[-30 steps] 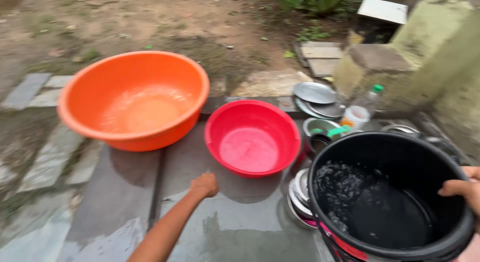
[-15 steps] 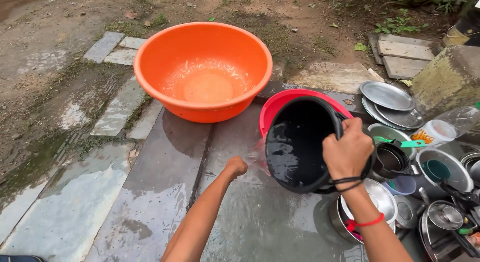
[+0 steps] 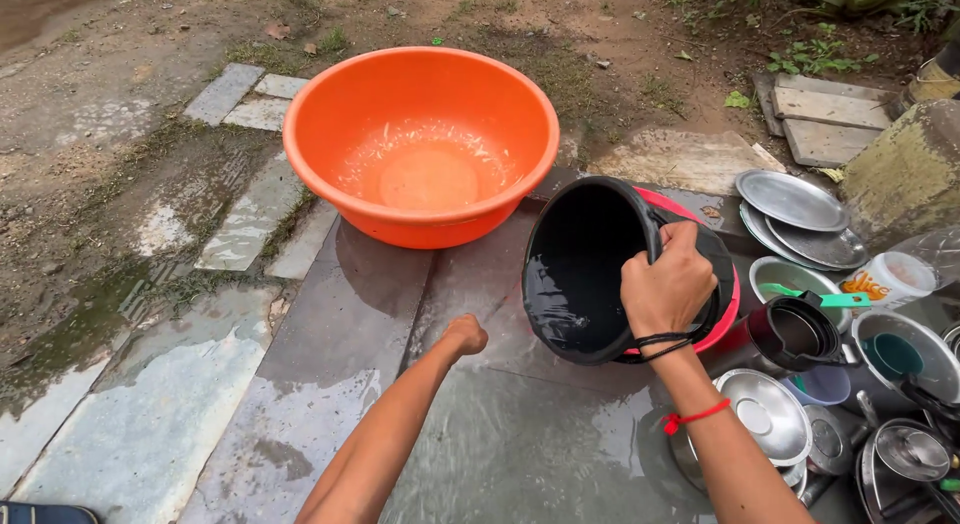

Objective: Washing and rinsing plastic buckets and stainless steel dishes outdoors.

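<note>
Packaging is limited to one white cylindrical container (image 3: 888,278) with an orange-printed label, lying at 3 o'clock among steel plates (image 3: 792,200), bowls and a dark mug (image 3: 797,333). Right hand (image 3: 668,290), fingers wrapped tightly over the rim, grips a black bucket (image 3: 580,269) tipped on its side, mouth facing 9 o'clock; the bucket sits just right of centre, over a red basin (image 3: 724,312) (mostly hidden behind it). Right forearm rises from 5 o'clock, with a red thread and dark bands at the wrist. Left hand (image 3: 465,334), curled into a loose fist and holding nothing, rests near the wet stone slab (image 3: 330,354), its arm extending from 6 o'clock. Orange basin (image 3: 421,144) stands at 12 o'clock.
</note>
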